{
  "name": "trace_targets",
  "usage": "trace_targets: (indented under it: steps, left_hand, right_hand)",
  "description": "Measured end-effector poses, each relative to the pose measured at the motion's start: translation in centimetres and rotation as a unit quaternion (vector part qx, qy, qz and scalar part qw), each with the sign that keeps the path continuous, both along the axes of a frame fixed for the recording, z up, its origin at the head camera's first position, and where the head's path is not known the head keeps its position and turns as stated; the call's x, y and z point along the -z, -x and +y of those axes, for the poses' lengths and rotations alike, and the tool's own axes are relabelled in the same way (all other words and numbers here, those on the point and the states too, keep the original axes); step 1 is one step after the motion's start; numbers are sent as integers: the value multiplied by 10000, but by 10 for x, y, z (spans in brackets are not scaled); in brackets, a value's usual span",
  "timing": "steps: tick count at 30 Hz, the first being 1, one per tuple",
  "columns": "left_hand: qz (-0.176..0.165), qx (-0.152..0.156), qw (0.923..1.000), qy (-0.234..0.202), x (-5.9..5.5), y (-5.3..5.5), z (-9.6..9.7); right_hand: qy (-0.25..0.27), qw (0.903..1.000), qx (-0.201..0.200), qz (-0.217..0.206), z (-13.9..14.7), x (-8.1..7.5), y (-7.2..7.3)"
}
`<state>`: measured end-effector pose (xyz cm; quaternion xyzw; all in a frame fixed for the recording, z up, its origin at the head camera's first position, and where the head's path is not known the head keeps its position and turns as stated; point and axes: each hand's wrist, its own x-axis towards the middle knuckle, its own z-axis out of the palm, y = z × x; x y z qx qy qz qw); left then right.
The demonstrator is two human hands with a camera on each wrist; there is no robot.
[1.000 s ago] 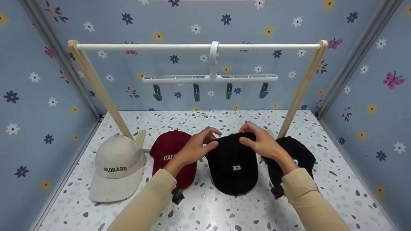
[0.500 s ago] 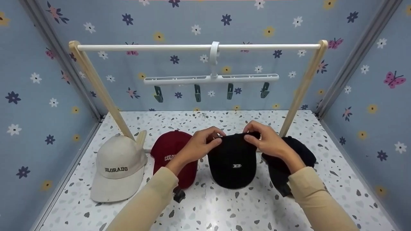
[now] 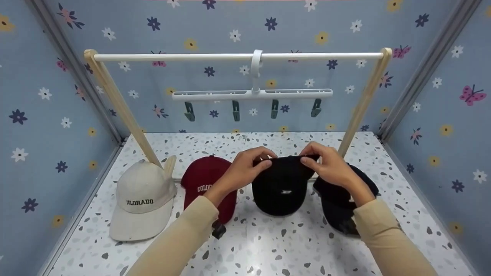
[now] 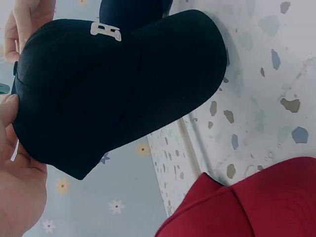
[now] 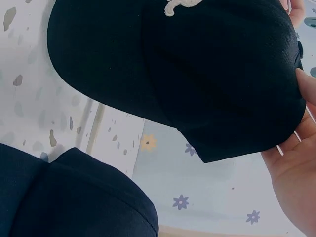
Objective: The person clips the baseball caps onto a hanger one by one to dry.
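Observation:
Both hands hold a black baseball cap (image 3: 282, 184) by the top of its crown, its brim pointing toward me and down. My left hand (image 3: 251, 165) pinches the crown's left side between thumb and fingers. On the other side, my right hand (image 3: 326, 163) pinches it the same way. In the left wrist view the cap (image 4: 84, 89) shows a white letter patch and its brim stands apart from the floor. A dark red cap (image 3: 209, 184) lies left of it, partly behind the left forearm. A dark cap (image 3: 333, 203) lies to the right, partly behind the right arm.
A beige cap (image 3: 142, 195) lettered COLORADO sits at the far left. Behind the caps stands a wooden rack with a white rod (image 3: 176, 57). From it hangs a white hanger (image 3: 215, 95) with several dark green clips (image 3: 236, 111). Patterned walls enclose the speckled surface (image 3: 268, 249).
Both hands have raised the black cap slightly and moved it away from me and a little right. Its brim has tipped, so the letter patch looks flatter.

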<state>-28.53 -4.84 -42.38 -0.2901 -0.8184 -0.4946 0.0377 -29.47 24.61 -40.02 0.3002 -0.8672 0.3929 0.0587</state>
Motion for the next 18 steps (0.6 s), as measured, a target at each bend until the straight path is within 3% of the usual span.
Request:
trace_targets:
  steps: [18]
  left_hand:
    - [724, -152, 9970, 246, -9, 6, 24]
  right_hand:
    - [-104, 9987, 96, 484, 23, -3, 5]
